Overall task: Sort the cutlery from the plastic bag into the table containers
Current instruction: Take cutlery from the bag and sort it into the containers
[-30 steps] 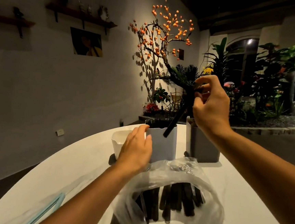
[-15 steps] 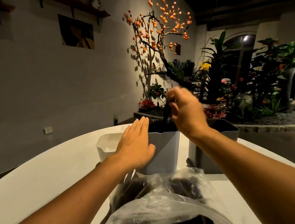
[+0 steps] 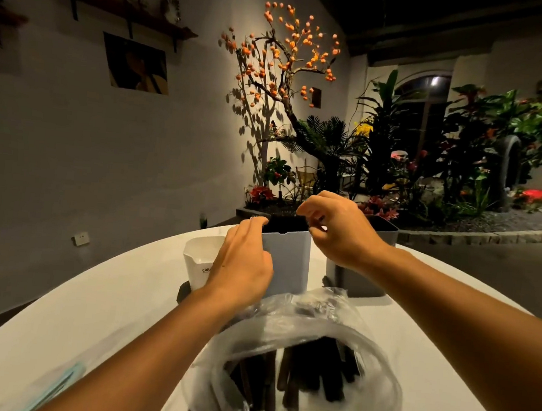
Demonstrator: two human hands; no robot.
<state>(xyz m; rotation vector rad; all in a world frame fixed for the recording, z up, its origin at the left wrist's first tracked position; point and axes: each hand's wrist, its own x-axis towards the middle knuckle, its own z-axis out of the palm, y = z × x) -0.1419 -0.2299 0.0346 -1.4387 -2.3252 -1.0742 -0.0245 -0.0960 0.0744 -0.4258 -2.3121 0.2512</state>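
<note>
A clear plastic bag (image 3: 376,372) lies open on the white table (image 3: 97,305) right in front of me, with several black cutlery pieces (image 3: 293,384) inside. Behind it stand three containers: a white one (image 3: 198,258) on the left, a light grey one (image 3: 291,262) in the middle, a dark grey one (image 3: 359,283) on the right. Dark cutlery tops (image 3: 286,223) fill the middle container's mouth. My left hand (image 3: 241,261) rests flat against that container's left side. My right hand (image 3: 336,234) hovers over its right rim, fingers loosely curled, with nothing visible in them.
A teal strip (image 3: 57,386) lies at the table's near left edge. Beyond the table are a stone-edged planter bed (image 3: 476,236) with plants and an orange-berried tree (image 3: 289,59), and a wall with shelves and a picture.
My right hand lowered the black piece over the middle container, and the piece is no longer in my fingers. My left hand stayed against the container's side.
</note>
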